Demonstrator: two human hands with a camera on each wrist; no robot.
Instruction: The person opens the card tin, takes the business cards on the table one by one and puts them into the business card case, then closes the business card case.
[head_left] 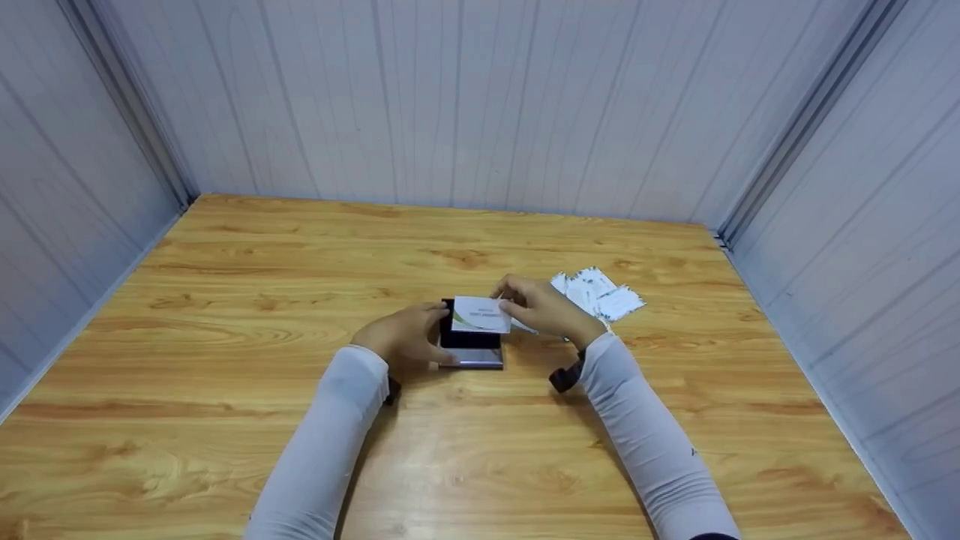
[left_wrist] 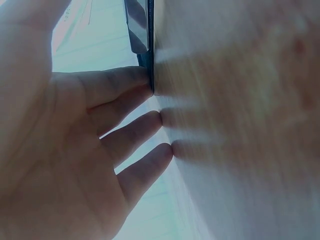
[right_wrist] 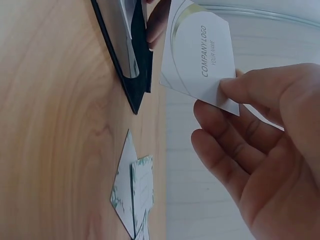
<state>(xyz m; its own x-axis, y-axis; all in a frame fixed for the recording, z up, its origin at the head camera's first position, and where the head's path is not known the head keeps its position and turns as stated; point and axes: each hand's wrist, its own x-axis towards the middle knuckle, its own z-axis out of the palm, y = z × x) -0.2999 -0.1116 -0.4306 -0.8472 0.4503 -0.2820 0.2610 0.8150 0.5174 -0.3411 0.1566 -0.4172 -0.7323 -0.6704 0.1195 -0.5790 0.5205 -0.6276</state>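
Near the middle of the wooden table (head_left: 420,465) lies an opened card case (head_left: 480,358), black inside with a silver metal part. My left hand (head_left: 405,332) steadies it from the left, thumb at the near edge and fingers at the far left corner. In the left wrist view, fingertips meet the dark case edge (left_wrist: 151,60) while the other fingers touch the tabletop. My right hand (head_left: 546,306) pinches a white business card (right_wrist: 202,55) by one corner, thumb on its printed face. The card, with "COMPANY LOGO" and a green curve, is held over the case.
To the right of the case, beyond my right hand, several white cards with green leafy edges (head_left: 621,302) lie in a loose, overlapping pile. Pale panelled walls (head_left: 450,105) enclose the table at the back and on both sides.
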